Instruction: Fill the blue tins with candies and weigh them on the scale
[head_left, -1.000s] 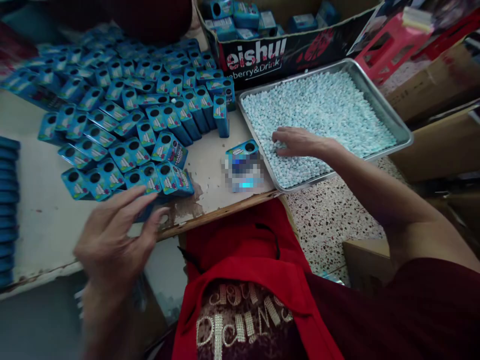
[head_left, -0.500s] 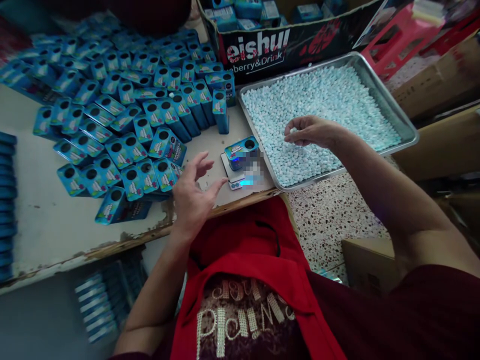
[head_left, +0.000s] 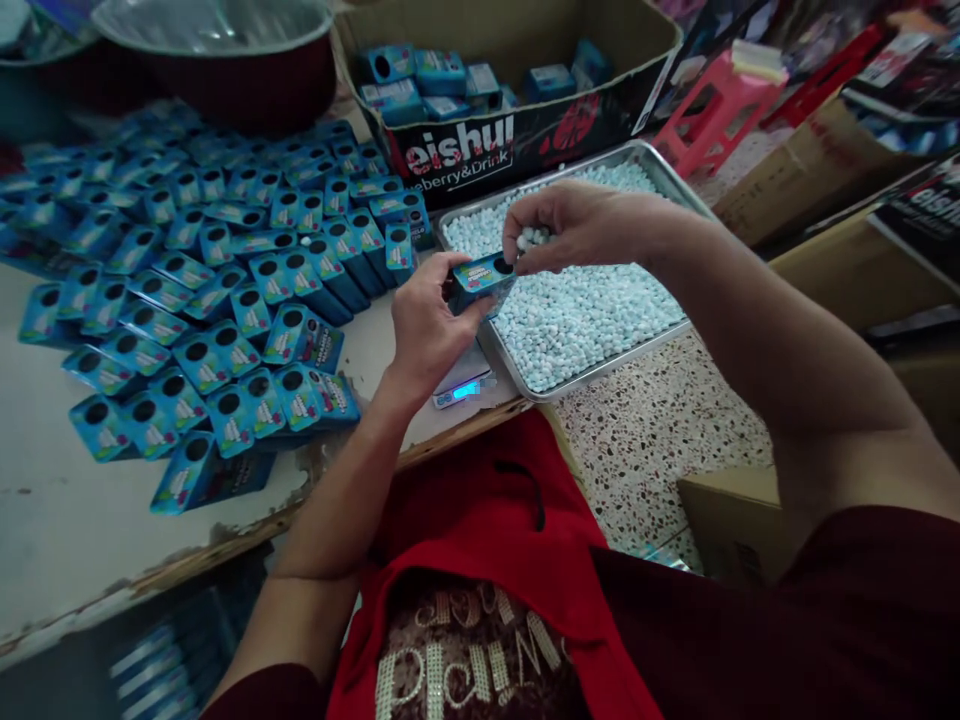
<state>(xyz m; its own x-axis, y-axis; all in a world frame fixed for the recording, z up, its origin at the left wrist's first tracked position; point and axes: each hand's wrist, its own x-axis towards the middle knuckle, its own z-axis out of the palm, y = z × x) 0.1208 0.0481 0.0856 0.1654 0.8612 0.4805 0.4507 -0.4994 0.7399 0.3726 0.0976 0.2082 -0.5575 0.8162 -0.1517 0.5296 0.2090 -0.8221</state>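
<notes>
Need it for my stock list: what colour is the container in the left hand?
The container is mostly blue, showing best in the head view.

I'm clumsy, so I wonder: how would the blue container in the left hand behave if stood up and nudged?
The blue container seems fairly stiff, its edges looking straight in the left hand. It might tip, being narrow. Its round hole looks uncovered, so anything inside could spill.

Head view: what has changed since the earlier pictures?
The left hand came rightward from the grouped containers and has lifted the single blue container off the scale. The right hand, holding pale pellets, moved toward that container. Scale and tray stayed put.
</notes>
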